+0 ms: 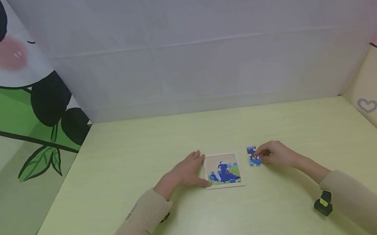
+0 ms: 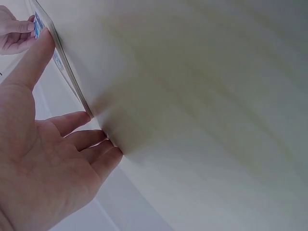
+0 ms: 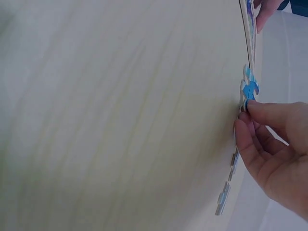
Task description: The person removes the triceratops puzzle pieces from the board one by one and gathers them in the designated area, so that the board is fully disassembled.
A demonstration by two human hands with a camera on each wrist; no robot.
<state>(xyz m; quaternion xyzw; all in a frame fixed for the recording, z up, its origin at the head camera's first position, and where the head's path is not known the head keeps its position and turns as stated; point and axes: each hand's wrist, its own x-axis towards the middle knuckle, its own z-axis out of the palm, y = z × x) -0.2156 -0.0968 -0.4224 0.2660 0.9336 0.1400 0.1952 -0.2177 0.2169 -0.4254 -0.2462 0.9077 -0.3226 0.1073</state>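
Note:
A small jigsaw puzzle in a pale wooden frame (image 1: 226, 187) lies on the table, its lower part showing a blue dinosaur picture and its upper part bare board. My left hand (image 1: 190, 170) rests at the frame's left side, thumb on the lower left corner and fingertips along the edge. To the right of the frame, my right hand (image 1: 277, 153) pinches a blue puzzle piece (image 3: 250, 89) between thumb and fingertips. Other loose pieces lie close by: one puzzle piece (image 3: 222, 198) and another puzzle piece (image 3: 233, 164) show flat on the table below that hand.
The light wood-grain table (image 1: 205, 228) reaches back to a pale cloth wall (image 1: 182, 73). A printed panel with a cartoon panda (image 1: 0, 60) stands on the left, and a beige panel with a heart outline (image 1: 367, 105) on the right.

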